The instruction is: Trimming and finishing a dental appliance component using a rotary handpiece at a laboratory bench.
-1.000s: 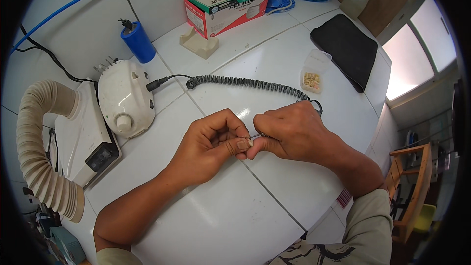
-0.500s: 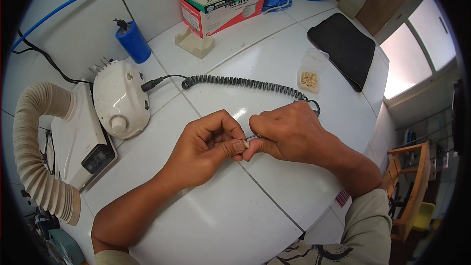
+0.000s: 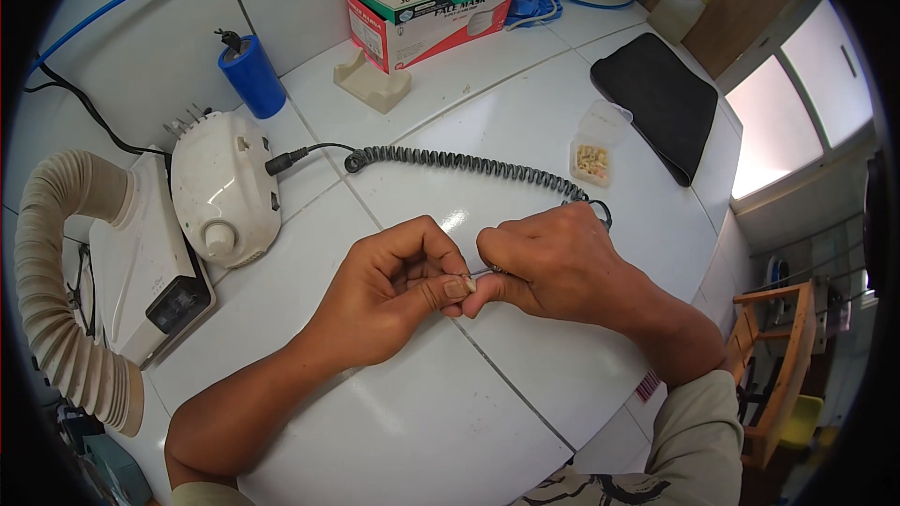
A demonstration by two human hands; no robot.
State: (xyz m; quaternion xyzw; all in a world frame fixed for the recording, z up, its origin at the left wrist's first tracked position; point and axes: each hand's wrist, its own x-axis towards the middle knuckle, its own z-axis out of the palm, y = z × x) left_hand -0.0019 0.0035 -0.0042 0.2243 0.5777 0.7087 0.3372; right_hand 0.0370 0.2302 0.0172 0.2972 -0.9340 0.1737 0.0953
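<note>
The left hand's [image 3: 380, 295] thumb and fingers pinch a small pale piece [image 3: 471, 285] over the tabletop [image 3: 375, 422]. The right hand [image 3: 562, 258] curls tightly around a mostly hidden rotary handpiece, its thin metal bit [image 3: 482, 272] at the piece; contact is unclear. The piece looks light, stiff, perhaps brittle and slippery, so a gentle grip on its sides, clear of the bit, suits it.

One view, worn on the person's head, left lens of a side-by-side pair; from here I'd call it close, looking down and forward across the white table [image 3: 422, 422]. Left hand [image 3: 384, 295] and right hand [image 3: 562, 258] mid-frame, arms [image 3: 272, 389] entering from below. Wide fisheye: window [image 3: 797, 103] leans at right, hose [image 3: 61, 290] left, boxes [image 3: 422, 33] up top, corners black.
</note>
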